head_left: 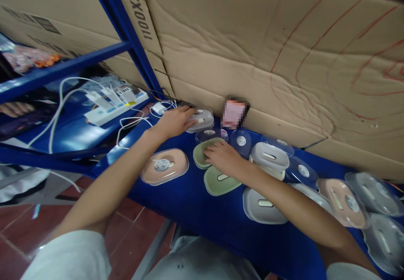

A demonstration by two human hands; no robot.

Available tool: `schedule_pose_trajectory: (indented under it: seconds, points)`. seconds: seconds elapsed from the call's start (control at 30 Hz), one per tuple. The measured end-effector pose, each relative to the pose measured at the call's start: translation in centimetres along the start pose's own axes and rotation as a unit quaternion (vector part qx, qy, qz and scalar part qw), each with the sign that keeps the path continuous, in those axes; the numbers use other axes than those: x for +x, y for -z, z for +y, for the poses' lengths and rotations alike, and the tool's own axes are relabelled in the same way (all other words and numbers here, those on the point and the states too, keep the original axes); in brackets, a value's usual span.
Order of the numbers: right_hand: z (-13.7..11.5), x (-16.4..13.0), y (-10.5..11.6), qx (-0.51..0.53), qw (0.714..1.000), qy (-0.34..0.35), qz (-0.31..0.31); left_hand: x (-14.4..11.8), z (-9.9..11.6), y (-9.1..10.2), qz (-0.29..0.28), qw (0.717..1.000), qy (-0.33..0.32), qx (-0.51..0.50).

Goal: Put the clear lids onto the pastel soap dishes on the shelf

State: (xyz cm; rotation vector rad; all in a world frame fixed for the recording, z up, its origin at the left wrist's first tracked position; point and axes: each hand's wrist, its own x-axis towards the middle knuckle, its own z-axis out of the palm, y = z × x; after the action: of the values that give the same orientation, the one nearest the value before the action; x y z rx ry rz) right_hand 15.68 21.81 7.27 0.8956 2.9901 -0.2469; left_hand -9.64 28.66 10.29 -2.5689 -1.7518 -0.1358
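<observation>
We've got the blue table (202, 204) covered in soap boxes; our left hand (173, 122) is curled over the grey box (202, 120) at the back; our right hand (224, 158) lies flat, fingers together, on the green box (200, 154).

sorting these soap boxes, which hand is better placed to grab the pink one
Left, probably. The left hand rests on a grey box nearer the pink box; the right hand lies on a green box.

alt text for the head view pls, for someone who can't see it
A person's left hand rests on a grey lidded container by a cardboard wall, while the right hand presses a green container on a blue table. Pink, grey and green containers lie around; a power strip sits left.
</observation>
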Motion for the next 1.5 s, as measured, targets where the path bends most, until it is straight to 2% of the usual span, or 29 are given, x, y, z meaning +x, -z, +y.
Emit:
schedule_pose_trajectory:
  seconds: [0.2,0.37,0.6,0.7,0.8,0.87,0.97,1.07,1.2,1.27,1.37,1.5]
  points:
    - [0.9,-0.8,0.1,0.017,0.999,0.041,-0.019,-1.2,-1.0,-0.6,0.042,0.998,0.033,-0.045]
    - [0.3,-1.1,0.0,-0.004,0.999,0.036,-0.017,-1.5,0.6,-1.6,0.001,1.0,-0.028,-0.008]
    - [-0.5,-1.3,1.2,-0.016,0.999,0.042,-0.02,-0.5,3.1,-2.0,-0.023,0.995,-0.027,0.09]
    - [-0.7,-3.4,2.7,-0.026,0.999,0.032,0.018,0.0,4.1,-2.2,-0.007,0.993,-0.031,0.112]
    - [-1.6,-7.3,3.9,-0.049,0.996,0.021,0.071,0.4,4.8,-2.3,-0.011,0.992,-0.028,0.119]
    - [-2.6,-10.0,4.1,-0.026,0.997,0.033,0.062,0.6,4.7,-2.2,-0.022,0.993,-0.023,0.114]
    - [-3.9,-12.6,3.0,0.02,0.999,0.043,0.006,0.8,4.2,-1.9,-0.029,0.997,-0.018,0.073]
    - [-4.4,-13.2,1.2,-0.008,0.999,0.034,-0.021,0.8,3.7,-1.8,-0.032,0.999,-0.017,0.031]
    - [-3.5,-12.6,0.7,-0.001,0.999,0.04,0.018,0.3,3.4,-1.6,-0.001,0.994,-0.085,-0.068]
    - [-2.9,-12.6,1.5,0.001,0.999,0.037,0.036,-0.9,3.3,-1.0,0.035,0.985,-0.12,-0.117]
    - [-1.8,-13.5,3.2,-0.021,0.997,0.013,0.068,-4.6,3.3,0.6,0.07,0.983,-0.11,-0.13]
    - [0.2,-15.5,5.1,-0.089,0.988,-0.054,0.118,-12.8,3.3,1.8,0.025,0.992,-0.054,-0.11]
